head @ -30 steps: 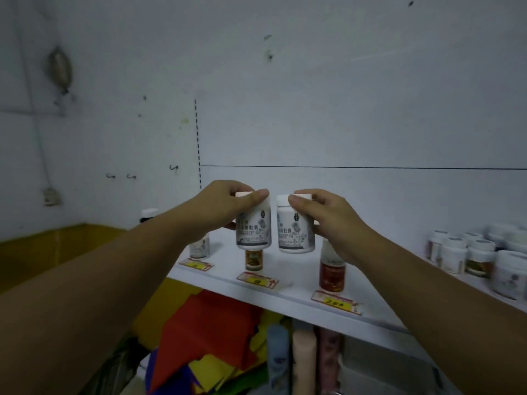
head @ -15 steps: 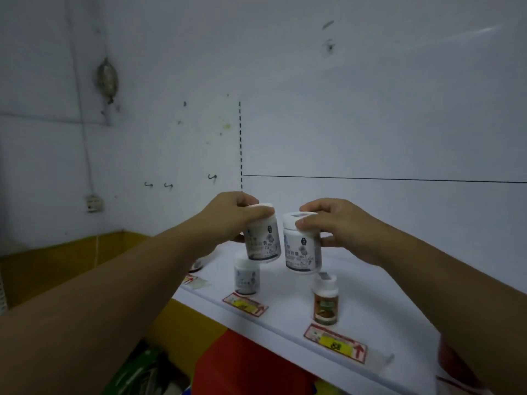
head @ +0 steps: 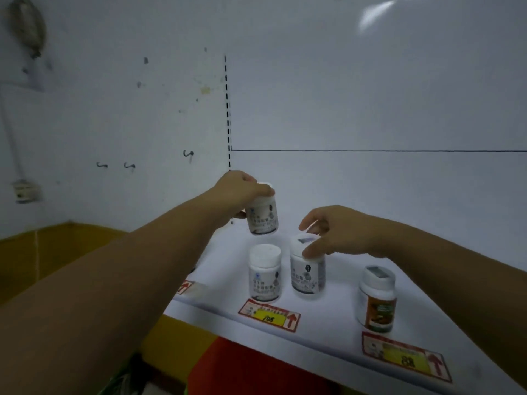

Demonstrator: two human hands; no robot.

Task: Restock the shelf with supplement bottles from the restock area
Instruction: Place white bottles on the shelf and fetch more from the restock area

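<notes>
Head view: left hand (head: 242, 189) clamps a white supplement bottle (head: 262, 216) from above, fingers wrapped over the cap, bottle tilted and held in the air above the shelf (head: 328, 315), near the back wall. Right hand (head: 342, 232) is on a second white bottle (head: 307, 270) at the cap, thumb and fingers curled round it; bottle looks about down on the shelf, contact with the surface blurred, cannot tell. Just left of it stands a third white bottle (head: 264, 272), upright, no hand on it. All three carry the same grey-blue label with a small dark emblem; print too blurred to read. Further right, apart, an orange-label bottle (head: 377, 299) with white cap and a sticker on top, text unreadable. Front edge of the shelf has a red-and-yellow price tag (head: 269, 315) reading roughly "108" with a red up arrow, and another price tag (head: 406, 356) under the orange bottle, digits smeared. A third tag (head: 185, 287) is mostly hidden by the left forearm. Below the shelf: yellow and red surfaces, cut off.
</notes>
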